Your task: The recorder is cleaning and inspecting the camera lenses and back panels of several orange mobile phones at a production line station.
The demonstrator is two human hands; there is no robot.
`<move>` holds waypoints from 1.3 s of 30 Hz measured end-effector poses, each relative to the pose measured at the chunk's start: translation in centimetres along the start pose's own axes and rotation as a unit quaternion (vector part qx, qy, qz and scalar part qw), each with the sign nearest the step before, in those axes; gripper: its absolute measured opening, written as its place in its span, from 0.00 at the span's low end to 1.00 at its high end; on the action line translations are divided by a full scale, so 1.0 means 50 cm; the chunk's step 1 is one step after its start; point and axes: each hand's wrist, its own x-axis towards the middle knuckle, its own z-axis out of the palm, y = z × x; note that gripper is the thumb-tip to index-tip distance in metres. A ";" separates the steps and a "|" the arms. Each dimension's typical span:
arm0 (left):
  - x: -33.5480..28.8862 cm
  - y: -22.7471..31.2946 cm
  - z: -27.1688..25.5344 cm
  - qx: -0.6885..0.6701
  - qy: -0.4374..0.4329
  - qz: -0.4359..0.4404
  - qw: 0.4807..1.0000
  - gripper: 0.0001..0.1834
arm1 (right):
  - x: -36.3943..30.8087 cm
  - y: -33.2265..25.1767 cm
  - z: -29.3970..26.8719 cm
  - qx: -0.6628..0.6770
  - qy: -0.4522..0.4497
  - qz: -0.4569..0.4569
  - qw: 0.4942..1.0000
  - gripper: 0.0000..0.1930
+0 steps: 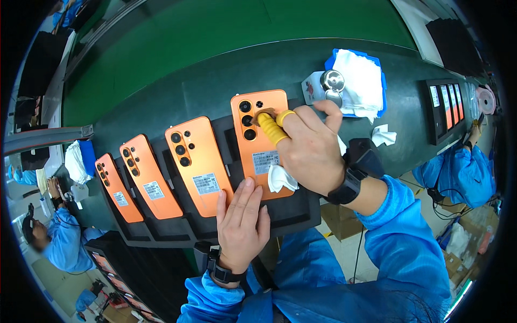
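Observation:
Four orange phones lie back side up in a row in a black foam tray [315,212]. At the rightmost phone [259,142], my right hand [312,151] is closed, with yellow finger cots on its fingers. A small brown flat piece [265,114] shows under its fingertips, beside the lenses. A crumpled white wipe [281,178] pokes out below this hand, over the lower part of the phone. My left hand [240,229] holds nothing. Its fingers stretch out, resting between the lower ends of the rightmost phone and the neighbouring phone [196,161].
Beyond my right hand stand a blue bin of white wipes [358,81] and a metal-topped dispenser [332,81]. A loose crumpled wipe [383,135] lies on the dark bench. Another tray [444,110] sits farther right. Co-workers in blue are on both sides.

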 end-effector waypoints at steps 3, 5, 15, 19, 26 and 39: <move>0.001 0.000 -0.003 0.000 -0.004 -0.003 1.000 0.25 | -0.020 -0.001 -0.011 -0.010 -0.028 -0.004 1.000 0.17; 0.002 0.001 -0.001 -0.002 -0.006 -0.005 1.000 0.25 | -0.019 0.002 -0.010 -0.010 -0.027 -0.001 1.000 0.17; 0.001 -0.001 0.002 -0.001 -0.010 -0.006 1.000 0.24 | -0.030 -0.001 0.002 0.006 0.004 -0.004 1.000 0.03; 0.001 0.001 0.002 0.007 -0.012 -0.009 1.000 0.24 | -0.015 0.004 0.012 0.012 0.024 -0.009 1.000 0.05; 0.002 -0.001 0.002 0.009 -0.009 -0.006 1.000 0.24 | -0.011 0.005 0.001 0.005 -0.004 0.021 1.000 0.15; 0.001 -0.001 0.001 0.005 -0.009 -0.007 1.000 0.24 | -0.022 -0.003 -0.017 0.027 -0.036 0.033 0.998 0.17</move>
